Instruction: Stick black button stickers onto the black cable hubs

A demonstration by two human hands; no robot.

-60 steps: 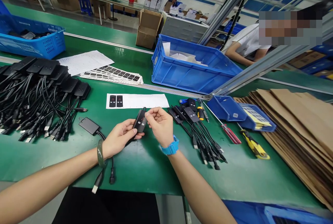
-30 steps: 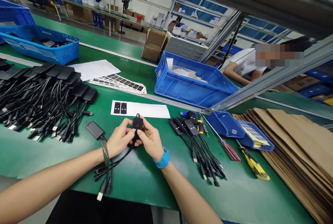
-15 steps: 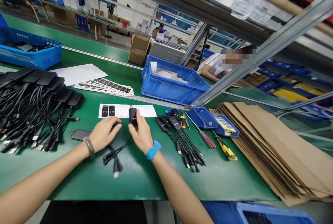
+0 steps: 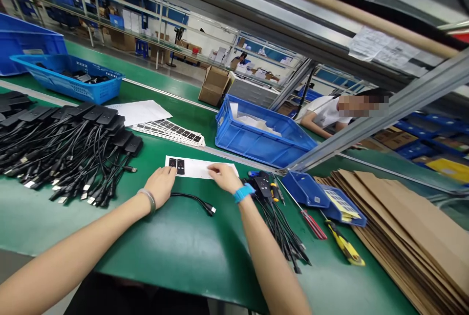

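A white label strip [image 4: 198, 168] lies on the green table with two black labels [image 4: 176, 166] at its left end. My left hand [image 4: 161, 185] is closed, fingertips against that left end; what lies under its palm is hidden. From beneath it a black cable [image 4: 194, 198] runs right to a plug. My right hand [image 4: 224, 177] has its fingers curled in a pinch at the strip's right part. Just right of it sits a bunch of black boxes with cables [image 4: 262, 188]. A large heap of similar cabled boxes [image 4: 91, 144] lies to the left.
Label sheets [image 4: 172, 132] lie behind the strip, near a blue crate [image 4: 264, 146] and a blue basket [image 4: 80, 88]. Screwdrivers [image 4: 313, 224], a yellow cutter [image 4: 344, 246], blue trays [image 4: 304, 188] and flat cardboard [image 4: 399, 227] are at right. A metal post [image 4: 351, 134] slants across; a person sits beyond.
The black box has left my right hand, which is now at the strip. My left hand has come to the strip's left end, over a cable. The view has turned left.
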